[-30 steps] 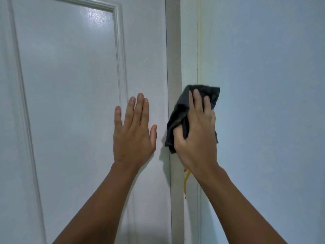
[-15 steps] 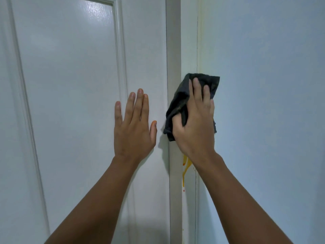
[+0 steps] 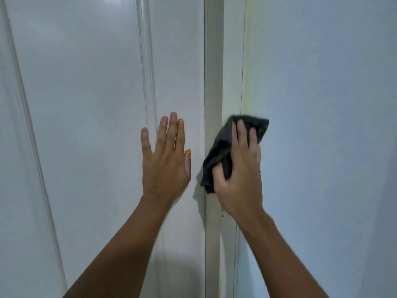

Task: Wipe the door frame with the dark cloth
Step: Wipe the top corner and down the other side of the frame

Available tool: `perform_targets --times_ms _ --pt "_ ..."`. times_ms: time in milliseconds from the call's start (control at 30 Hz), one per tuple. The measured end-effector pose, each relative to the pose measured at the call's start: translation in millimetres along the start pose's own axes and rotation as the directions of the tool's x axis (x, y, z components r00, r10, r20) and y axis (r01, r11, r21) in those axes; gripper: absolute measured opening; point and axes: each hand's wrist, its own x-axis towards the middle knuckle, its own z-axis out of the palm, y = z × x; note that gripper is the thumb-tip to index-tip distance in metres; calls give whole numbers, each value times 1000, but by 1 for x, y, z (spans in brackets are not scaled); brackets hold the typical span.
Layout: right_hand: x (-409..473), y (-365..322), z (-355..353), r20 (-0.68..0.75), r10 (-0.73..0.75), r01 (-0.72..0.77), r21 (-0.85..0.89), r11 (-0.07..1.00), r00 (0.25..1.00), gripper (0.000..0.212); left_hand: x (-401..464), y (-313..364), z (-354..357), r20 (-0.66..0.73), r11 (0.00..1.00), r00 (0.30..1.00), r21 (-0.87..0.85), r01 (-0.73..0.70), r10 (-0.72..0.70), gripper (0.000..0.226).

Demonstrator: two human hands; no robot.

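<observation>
Door frame (image 3: 233, 72) first: a pale strip running from twelve o'clock to six o'clock through the middle of the view, with a greyer band along its left edge. At nine o'clock of it stands a glossy white panelled door (image 3: 86, 104), its raised mouldings catching the light; at three o'clock spreads a flat, pale blue-grey wall (image 3: 322, 104). A faint yellowish tint follows the seam between frame and wall, and a tiny red speck sits on the frame below the right wrist.

Dark cloth (image 3: 221, 153), charcoal grey and bunched into folds, lies against the frame at mid-height. Right hand (image 3: 238, 179) presses it there, fingers stretched up over it, thumb tucked round the lower folds. Left hand (image 3: 165, 166) rests flat on the door at nine o'clock of the cloth, fingers straight and close together, holding nothing.
</observation>
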Motion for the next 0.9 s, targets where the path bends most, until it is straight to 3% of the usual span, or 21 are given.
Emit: perform_targets --times_ms 133,300,567,767,900 --pt "-1 -3 6 -8 68 -68 17 998 998 84 1 -1 -2 20 1000 1000 -11 1 0 69" --pt "42 -13 -6 -6 14 -14 -4 1000 1000 80 -10 2 -1 45 1000 999 -18 8 -7 68" --pt "-63 22 12 50 71 -72 9 997 996 87 -36 9 3 74 999 997 -43 15 -12 68" --pt "-50 12 14 44 87 -85 -45 995 995 87 -39 6 4 83 999 997 -49 2 2 68" --pt "-87 25 21 69 100 -95 -76 993 993 92 -43 10 5 90 999 996 -48 20 -16 68"
